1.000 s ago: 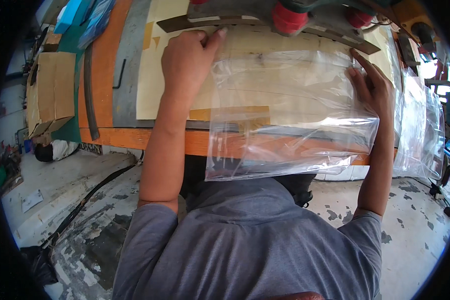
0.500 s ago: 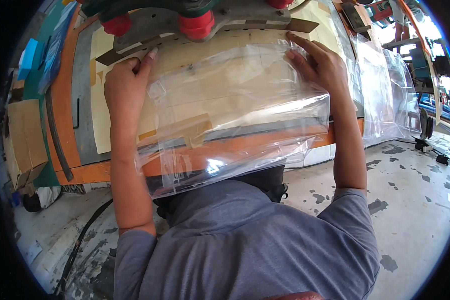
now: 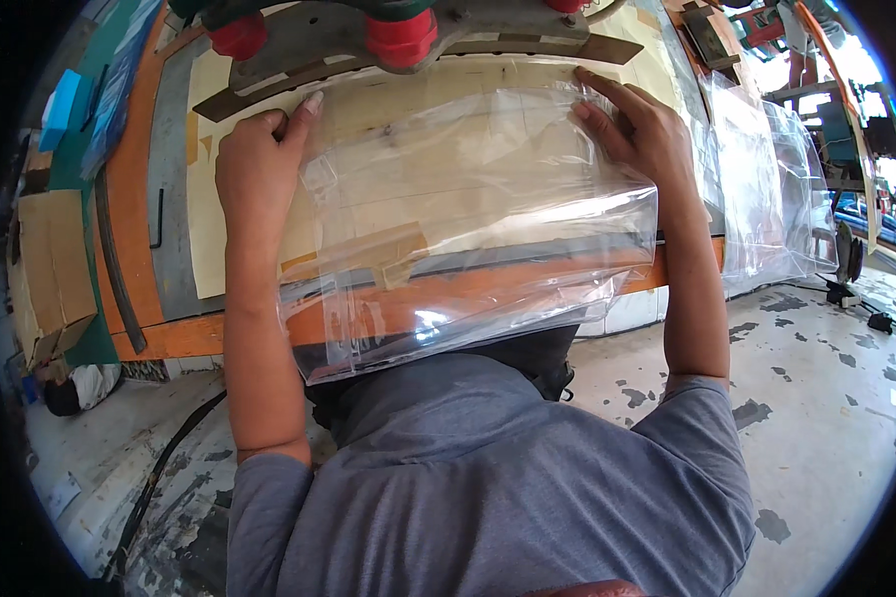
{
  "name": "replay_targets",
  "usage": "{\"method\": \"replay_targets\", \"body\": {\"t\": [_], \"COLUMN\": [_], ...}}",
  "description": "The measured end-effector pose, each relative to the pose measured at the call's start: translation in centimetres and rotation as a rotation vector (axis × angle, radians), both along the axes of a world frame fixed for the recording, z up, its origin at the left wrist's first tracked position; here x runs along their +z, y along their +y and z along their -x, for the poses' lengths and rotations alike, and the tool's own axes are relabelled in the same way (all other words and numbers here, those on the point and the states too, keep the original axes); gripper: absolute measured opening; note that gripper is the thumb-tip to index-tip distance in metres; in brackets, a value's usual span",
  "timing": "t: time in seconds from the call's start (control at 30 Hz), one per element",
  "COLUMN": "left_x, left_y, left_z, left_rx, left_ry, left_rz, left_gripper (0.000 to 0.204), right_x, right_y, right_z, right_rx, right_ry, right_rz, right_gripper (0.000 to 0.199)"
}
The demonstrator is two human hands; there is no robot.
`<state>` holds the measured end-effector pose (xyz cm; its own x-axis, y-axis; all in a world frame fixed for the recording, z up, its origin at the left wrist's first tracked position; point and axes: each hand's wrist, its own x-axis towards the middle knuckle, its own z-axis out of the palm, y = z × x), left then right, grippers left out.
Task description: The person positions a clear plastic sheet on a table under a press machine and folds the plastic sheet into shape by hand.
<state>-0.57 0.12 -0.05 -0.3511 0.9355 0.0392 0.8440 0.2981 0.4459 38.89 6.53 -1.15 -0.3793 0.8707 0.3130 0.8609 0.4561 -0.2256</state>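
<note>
A clear plastic bag lies flat over the pale sheet on the bench, its near part hanging over the orange edge toward my body. At its far left corner is my left hand, fingers curled and the thumb stretched along the plastic. My right hand rests on the far right corner, index finger and thumb spread apart on the film. Just beyond both hands, a curved metal bar spans the bench under a press head with red round fittings. The undersides of my fingers are hidden.
More clear plastic hangs over the bench's right side. A hex key lies on the grey plate at left, near a dark curved strip. A cardboard box stands further left. The orange bench edge runs in front of me.
The view has shifted slightly, so the bench and press appear a little further right. Both hands keep their places at the bag's far corners.
</note>
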Motion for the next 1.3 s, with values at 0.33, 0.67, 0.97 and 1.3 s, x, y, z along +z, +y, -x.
{"method": "replay_targets", "body": {"t": [0.33,0.67,0.97,1.3], "left_x": [0.1,0.2,1.4,1.6], "left_y": [-0.1,-0.4,-2.7,-5.9], "left_z": [0.2,-0.1,0.8,0.0], "left_rx": [-0.012,-0.021,-0.046,-0.606], "left_ry": [0.017,0.001,-0.114,-0.076], "left_rz": [-0.042,-0.075,-0.044,-0.431], "left_gripper": [0.065,0.063,0.054,0.033], "right_x": [0.3,1.1,2.4,6.1], "right_y": [-0.1,-0.8,-1.1,-2.8], "right_z": [0.1,0.3,-0.3,-1.3], "right_rx": [0.002,0.043,0.185,0.338], "right_ry": [0.014,0.031,0.298,0.375], "right_rz": [-0.008,-0.025,0.211,0.212], "right_gripper": [0.043,0.03,0.029,0.035]}}
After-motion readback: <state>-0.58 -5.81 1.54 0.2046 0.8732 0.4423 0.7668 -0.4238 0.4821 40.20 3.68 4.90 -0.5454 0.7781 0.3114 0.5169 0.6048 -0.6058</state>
